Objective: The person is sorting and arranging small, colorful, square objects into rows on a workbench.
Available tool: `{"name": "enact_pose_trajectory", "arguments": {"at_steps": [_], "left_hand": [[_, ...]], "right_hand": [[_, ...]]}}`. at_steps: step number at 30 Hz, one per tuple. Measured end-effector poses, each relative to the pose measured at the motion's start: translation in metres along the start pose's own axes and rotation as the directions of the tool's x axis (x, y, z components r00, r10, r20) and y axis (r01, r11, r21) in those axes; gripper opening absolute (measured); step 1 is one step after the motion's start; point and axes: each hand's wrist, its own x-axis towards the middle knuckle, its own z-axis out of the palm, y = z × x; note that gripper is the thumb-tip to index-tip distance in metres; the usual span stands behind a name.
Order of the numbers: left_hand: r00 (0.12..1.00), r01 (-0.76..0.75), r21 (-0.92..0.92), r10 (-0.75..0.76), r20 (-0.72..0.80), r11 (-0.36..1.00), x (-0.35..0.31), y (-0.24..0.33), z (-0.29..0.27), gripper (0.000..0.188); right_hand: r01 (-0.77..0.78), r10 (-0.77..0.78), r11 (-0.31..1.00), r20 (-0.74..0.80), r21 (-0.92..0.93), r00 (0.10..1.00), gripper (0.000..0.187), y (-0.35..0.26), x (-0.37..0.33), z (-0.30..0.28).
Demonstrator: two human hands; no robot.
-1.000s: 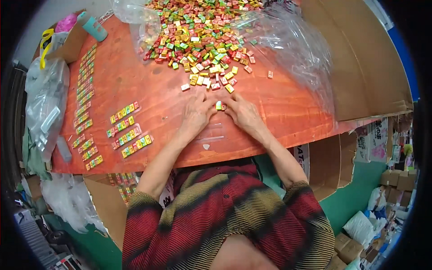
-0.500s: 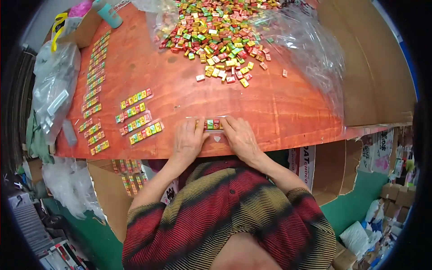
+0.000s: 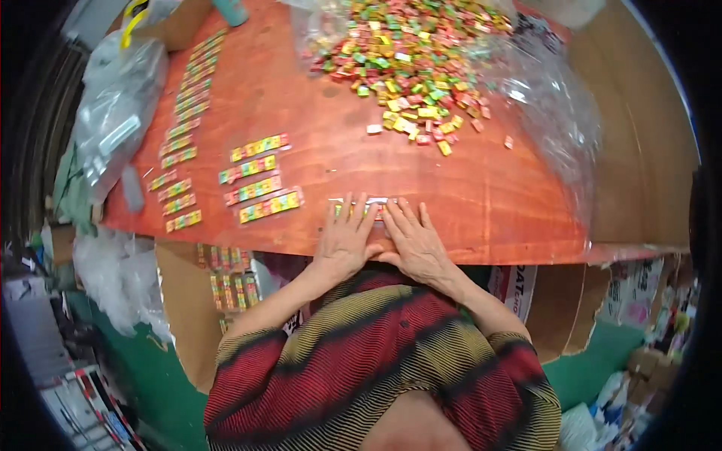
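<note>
My left hand lies flat with its fingers spread over the left part of a short row of small coloured boxes by the table's near edge. My right hand rests the same way on the right part, and the thumbs come close together below. Most of the row is under my fingers; clear film shows along its far side. To the left of my hands lie several rows of little red, yellow and green boxes on clear film strips.
A big heap of loose small boxes covers the far part of the red table. Crumpled clear plastic and a tall cardboard sheet stand right. A long column of rows runs along the left, beside a plastic bag.
My fingers, earlier gripping the row's two ends, now lie spread across it, hiding most of the boxes. The whole view has shifted, with the table's things appearing further right.
</note>
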Motion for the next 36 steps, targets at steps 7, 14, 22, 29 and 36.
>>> {"name": "enact_pose_trajectory", "arguments": {"at_steps": [7,14,22,29,36], "left_hand": [[0.923,0.256,-0.092,-0.272,-0.273,0.962,-0.049,-0.020,0.014,0.070],[0.745,0.541,-0.031,-0.496,-0.447,0.841,-0.058,-0.053,0.004,0.064],[0.751,0.581,0.037,-0.518,-0.410,0.813,-0.061,-0.076,-0.012,0.064],[0.813,0.555,0.060,-0.527,-0.247,0.830,-0.043,-0.093,-0.027,0.061],[0.837,0.511,0.066,-0.479,-0.265,0.857,-0.027,-0.133,-0.028,0.061]], "right_hand": [[0.194,-0.199,0.978,0.070,0.081,0.977,0.075,-0.025,0.034,0.016],[0.358,-0.359,0.927,-0.009,0.110,0.933,0.065,-0.056,0.081,0.039],[0.380,-0.366,0.921,-0.140,0.091,0.920,0.058,-0.061,0.150,0.019],[0.303,-0.306,0.952,-0.074,-0.052,0.949,0.059,-0.046,0.229,0.049],[0.267,-0.269,0.963,-0.082,-0.029,0.960,0.056,-0.038,0.261,0.054]]}}
